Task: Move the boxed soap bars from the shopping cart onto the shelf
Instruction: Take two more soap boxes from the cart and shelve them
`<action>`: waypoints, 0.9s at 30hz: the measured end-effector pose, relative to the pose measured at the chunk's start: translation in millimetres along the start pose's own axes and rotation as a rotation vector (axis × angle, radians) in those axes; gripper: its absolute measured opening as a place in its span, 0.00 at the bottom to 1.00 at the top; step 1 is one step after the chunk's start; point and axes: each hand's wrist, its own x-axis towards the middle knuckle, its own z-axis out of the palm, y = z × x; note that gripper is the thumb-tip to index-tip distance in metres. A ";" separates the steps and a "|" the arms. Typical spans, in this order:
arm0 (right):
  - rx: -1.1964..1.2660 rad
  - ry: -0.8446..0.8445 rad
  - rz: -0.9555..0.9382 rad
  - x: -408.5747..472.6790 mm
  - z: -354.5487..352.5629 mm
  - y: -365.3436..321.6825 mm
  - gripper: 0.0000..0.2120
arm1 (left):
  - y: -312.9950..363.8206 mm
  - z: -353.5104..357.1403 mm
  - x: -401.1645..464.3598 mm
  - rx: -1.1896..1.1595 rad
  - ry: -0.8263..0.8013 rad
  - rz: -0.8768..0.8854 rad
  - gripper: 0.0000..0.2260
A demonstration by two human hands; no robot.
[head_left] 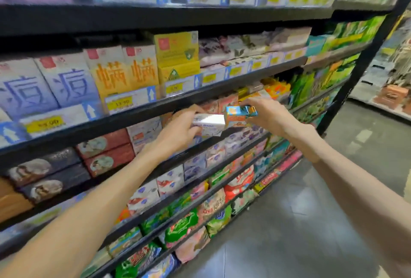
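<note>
Stocked shelf ahead: left hand grips white soap box, right hand pinches orange box; slide both in level, past front edge.

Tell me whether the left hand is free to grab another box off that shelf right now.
Probably not. The left hand already holds a white soap box at the shelf edge, so its grip is taken. The right hand is likewise busy with an orange and blue box.
</note>
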 end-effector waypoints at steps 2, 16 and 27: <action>0.004 -0.015 -0.085 19.4 6.5 6.5 0.23 | -3.2 -0.5 -4.3 0.043 0.022 -0.104 0.17; 0.168 -0.074 -0.405 58.6 40.0 -66.7 0.25 | -27.4 -45.7 -96.6 0.271 0.209 -0.477 0.17; 0.114 -0.109 -0.511 55.8 55.6 -105.9 0.25 | -48.2 -37.7 -112.9 0.306 0.173 -0.630 0.19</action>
